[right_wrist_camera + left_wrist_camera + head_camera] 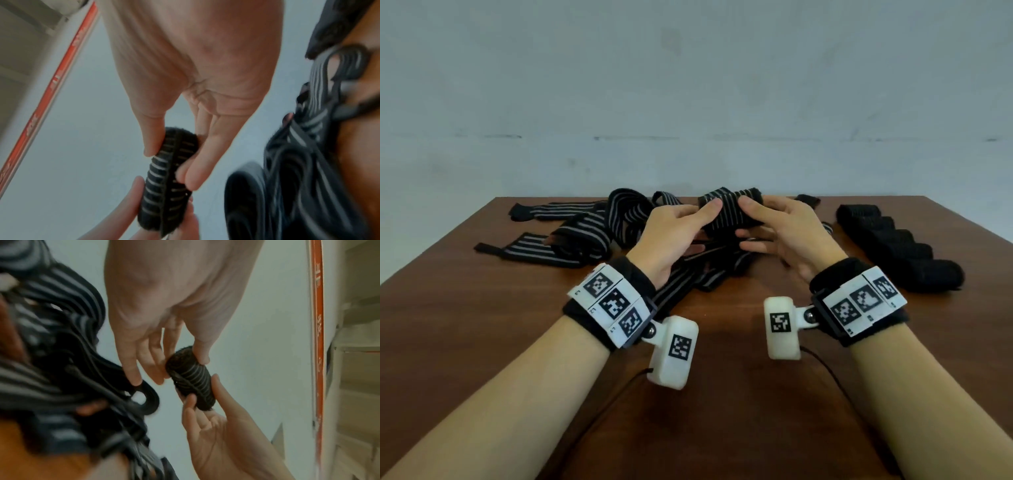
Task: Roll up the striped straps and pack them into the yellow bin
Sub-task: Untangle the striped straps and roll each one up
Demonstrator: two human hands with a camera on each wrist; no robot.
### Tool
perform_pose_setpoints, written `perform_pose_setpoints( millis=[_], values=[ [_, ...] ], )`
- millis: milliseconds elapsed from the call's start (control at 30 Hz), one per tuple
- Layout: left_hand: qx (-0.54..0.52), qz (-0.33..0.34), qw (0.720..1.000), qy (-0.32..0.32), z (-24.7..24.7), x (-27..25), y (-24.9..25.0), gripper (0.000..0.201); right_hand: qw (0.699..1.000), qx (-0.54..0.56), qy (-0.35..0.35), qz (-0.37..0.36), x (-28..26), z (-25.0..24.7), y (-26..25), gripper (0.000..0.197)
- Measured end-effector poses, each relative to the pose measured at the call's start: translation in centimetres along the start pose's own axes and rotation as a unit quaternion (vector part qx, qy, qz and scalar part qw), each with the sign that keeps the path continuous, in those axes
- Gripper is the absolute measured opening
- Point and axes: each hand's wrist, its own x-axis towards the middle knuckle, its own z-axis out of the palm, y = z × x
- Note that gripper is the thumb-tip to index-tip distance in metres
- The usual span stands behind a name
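Head view: above the brown wooden desk (482,342), the left hand (671,236) and right hand (787,233) each pinch one end of a rolled black grey-striped elastic strap (729,212). It looks soft, light and springy, so it's best held across its ends. Loose striped straps (585,233) lie behind; finished black rolls (900,246) sit right. No yellow bin is visible.

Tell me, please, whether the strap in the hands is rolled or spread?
Rolled: the striped strap is a compact bundle pinched between left hand and right hand.

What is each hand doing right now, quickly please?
Left hand: holds one end of the rolled striped strap, thumb and fingers pinching it.
Right hand: holds the other end of the same roll.
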Motion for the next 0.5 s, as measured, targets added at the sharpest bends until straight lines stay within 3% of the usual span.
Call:
perform_pose_setpoints(
  millis=[167,267,433,500],
  values=[
    [-0.061,-0.089,0.993,-0.043,8.3,-0.1,-1.9,0.047,0.985,-0.137,0.107,-0.014,-2.3,-7.6,-1.0,0.039],
    [-0.092,-0.157,0.979,-0.091,13.5,-0.3,-3.4,0.056,0.969,-0.210,0.128,0.027,-4.7,-12.8,-1.4,0.037],
    [-0.084,-0.242,0.950,-0.178,21.3,-0.9,-3.6,0.042,0.961,-0.193,0.166,0.112,-7.7,-20.6,-1.2,0.029],
    [-0.074,-0.269,0.940,-0.198,23.6,-0.7,-3.6,0.028,0.949,-0.207,0.194,0.137,-8.5,-22.6,-1.1,0.031]
  ],
)
